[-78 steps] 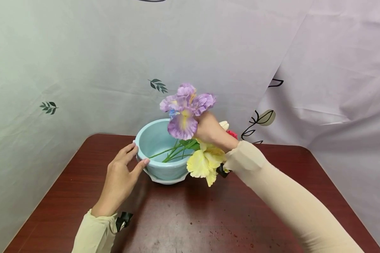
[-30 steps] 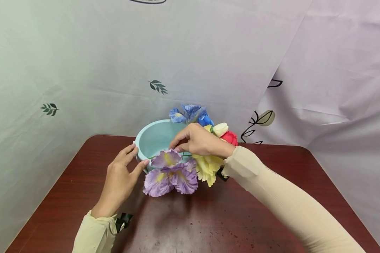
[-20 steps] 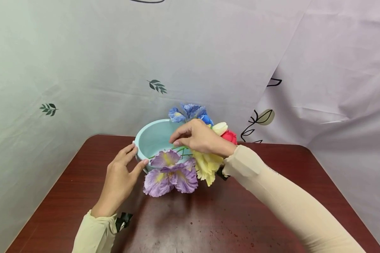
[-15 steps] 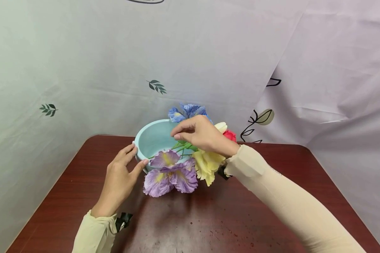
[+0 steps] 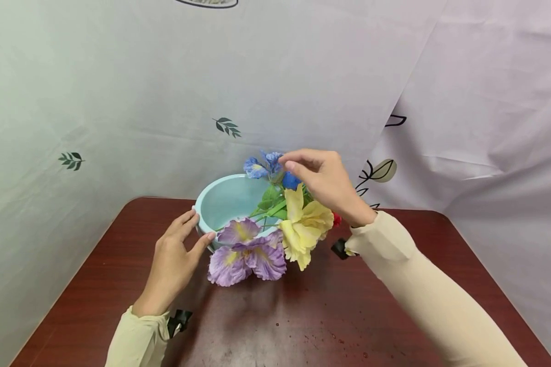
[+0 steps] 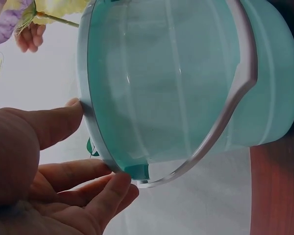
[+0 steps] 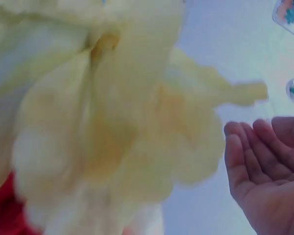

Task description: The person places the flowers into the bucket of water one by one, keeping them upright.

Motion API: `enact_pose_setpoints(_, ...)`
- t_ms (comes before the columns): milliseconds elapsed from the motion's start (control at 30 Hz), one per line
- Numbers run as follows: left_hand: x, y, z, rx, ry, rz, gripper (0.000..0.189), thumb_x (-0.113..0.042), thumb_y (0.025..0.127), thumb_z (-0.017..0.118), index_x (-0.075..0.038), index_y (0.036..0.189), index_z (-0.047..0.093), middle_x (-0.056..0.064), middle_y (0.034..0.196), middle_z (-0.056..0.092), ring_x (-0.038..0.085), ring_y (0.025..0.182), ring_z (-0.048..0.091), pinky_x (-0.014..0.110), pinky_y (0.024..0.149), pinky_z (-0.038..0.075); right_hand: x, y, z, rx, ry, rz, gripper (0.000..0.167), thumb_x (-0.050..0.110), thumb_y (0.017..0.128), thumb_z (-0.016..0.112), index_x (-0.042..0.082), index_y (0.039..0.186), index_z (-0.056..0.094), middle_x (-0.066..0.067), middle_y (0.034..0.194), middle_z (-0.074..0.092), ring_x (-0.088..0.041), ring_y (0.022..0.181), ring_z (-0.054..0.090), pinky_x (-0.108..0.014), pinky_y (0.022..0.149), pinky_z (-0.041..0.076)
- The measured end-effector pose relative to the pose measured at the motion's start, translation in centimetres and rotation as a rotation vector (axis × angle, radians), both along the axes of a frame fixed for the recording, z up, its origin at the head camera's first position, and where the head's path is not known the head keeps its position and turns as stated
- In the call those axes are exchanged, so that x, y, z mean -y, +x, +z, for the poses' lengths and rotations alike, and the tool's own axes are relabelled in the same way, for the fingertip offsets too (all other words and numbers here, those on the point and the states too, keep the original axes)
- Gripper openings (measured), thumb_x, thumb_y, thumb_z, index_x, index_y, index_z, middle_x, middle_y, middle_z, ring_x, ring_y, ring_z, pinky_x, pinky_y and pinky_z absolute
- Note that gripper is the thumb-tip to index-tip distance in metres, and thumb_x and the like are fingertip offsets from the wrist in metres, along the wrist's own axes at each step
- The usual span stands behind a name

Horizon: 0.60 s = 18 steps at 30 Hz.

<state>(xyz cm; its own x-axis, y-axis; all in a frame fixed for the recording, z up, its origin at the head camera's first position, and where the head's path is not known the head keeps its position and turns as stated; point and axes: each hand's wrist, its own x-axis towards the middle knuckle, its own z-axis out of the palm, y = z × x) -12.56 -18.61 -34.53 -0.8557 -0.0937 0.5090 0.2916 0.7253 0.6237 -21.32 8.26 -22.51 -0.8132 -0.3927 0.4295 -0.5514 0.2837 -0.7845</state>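
A light blue bucket (image 5: 225,199) stands on the table, its white handle (image 6: 220,122) lowered along the side. My left hand (image 5: 176,255) holds its rim at the left, thumb and fingertips against the edge. Artificial flowers lean out over the rim: a purple iris (image 5: 248,255) at the front, a yellow iris (image 5: 305,224) at the right and blue flowers (image 5: 259,168) at the back. Above the yellow bloom, my right hand (image 5: 328,178) is raised with loosely bent fingers and nothing in them. In the right wrist view, the blurred yellow bloom (image 7: 112,122) fills much of the picture.
The dark red-brown wooden table (image 5: 275,326) carries small droplets near its front. Behind it hangs a pale cloth (image 5: 142,102) with leaf prints. A red flower (image 5: 336,219) is mostly hidden behind the right wrist.
The right hand let go of the purple iris, now hanging over the front rim, then moved up and to the right, away from the stems. The left hand stayed on the rim.
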Motion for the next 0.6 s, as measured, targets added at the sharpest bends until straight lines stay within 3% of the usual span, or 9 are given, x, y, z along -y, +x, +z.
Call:
enact_pose_setpoints(267,0.0,0.2,-0.1,0.009,0.002,-0.003,0.053,-0.009,0.083,0.076,0.009,0.128,0.056,0.021,0.136,0.052,0.039,0.124,0.05,0.057,0.098,0.042,-3.7,0.0,-1.2,0.005,-0.02,-0.155,0.023,0.019,0.096,0.061,0.008,0.114,0.071,-0.007,0.111,0.069,-0.016,0.104,0.064,-0.032,0.097,0.048)
enact_pose_setpoints(600,0.1,0.7,-0.2,0.048,-0.003,-0.005,0.059,-0.014,0.085,0.075,0.005,0.135,0.05,0.022,0.138,0.049,0.039,0.128,0.044,0.059,0.1,0.039,-6.9,0.9,-2.9,0.004,0.084,-0.273,0.032,0.024,0.098,0.058,0.011,0.126,0.065,-0.006,0.126,0.063,-0.02,0.113,0.057,-0.042,0.098,0.045)
